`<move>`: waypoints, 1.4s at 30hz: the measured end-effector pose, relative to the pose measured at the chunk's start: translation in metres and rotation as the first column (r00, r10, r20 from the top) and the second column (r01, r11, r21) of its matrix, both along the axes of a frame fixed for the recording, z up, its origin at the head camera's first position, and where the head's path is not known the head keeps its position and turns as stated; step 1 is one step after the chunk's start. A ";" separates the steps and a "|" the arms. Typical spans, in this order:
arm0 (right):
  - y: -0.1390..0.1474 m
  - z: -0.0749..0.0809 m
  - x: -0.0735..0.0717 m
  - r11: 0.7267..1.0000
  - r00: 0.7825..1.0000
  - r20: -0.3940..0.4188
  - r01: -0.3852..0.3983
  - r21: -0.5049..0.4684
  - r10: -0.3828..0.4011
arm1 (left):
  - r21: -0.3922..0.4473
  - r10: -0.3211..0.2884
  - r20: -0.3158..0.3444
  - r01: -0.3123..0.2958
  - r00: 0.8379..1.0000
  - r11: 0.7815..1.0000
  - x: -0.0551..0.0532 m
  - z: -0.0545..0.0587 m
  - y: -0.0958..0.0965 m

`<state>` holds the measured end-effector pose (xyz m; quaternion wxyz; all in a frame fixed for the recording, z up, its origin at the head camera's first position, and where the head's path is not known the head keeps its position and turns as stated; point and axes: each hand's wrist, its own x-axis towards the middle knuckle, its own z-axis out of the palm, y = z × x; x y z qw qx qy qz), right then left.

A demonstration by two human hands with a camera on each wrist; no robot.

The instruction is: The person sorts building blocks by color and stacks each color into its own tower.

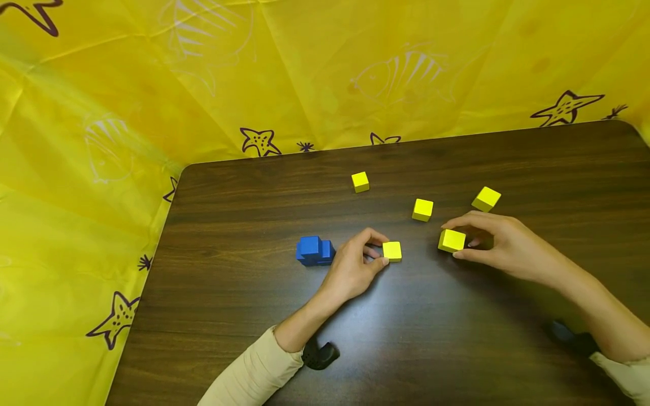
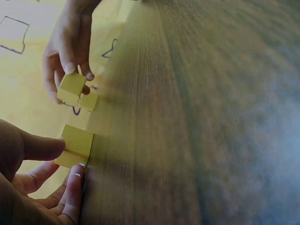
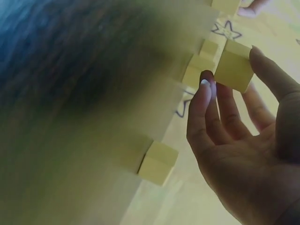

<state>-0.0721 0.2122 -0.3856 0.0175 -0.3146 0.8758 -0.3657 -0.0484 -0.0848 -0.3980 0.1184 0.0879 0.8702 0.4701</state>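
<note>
My left hand [image 1: 352, 266] pinches a yellow cube [image 1: 392, 252] between thumb and fingers at the middle of the table. In the left wrist view that yellow cube [image 2: 76, 145] rests on the tabletop, the thumb on one side of it. To the right, my right hand [image 1: 510, 248] holds another yellow cube [image 1: 452, 241] by its thumb and fingertips. The right wrist view shows this cube [image 3: 234, 66] raised off the wood. Just left of my left hand sits a cluster of blue blocks [image 1: 311, 248], partly hidden by that hand.
Beyond the hands, three loose yellow cubes lie on the dark wooden table [image 1: 228, 214]: one at the back [image 1: 360, 182], one nearer the middle [image 1: 422, 210], one behind my right hand [image 1: 486, 198]. A yellow patterned cloth [image 1: 315, 73] hangs along the back and left edges.
</note>
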 end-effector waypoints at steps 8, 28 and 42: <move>-0.010 -0.001 -0.001 1.000 0.999 0.028 -0.020 0.000 0.020 | 0.000 -0.002 0.007 0.002 1.000 1.000 -0.001 0.000 0.001; -0.031 -0.003 0.002 0.998 0.991 0.123 0.061 -0.032 -0.056 | 0.002 0.004 0.003 -0.004 1.000 1.000 0.001 0.001 0.000; -0.048 -0.005 0.001 0.997 0.960 0.270 0.079 -0.017 -0.071 | 0.004 0.003 0.002 -0.003 1.000 1.000 0.000 0.000 0.000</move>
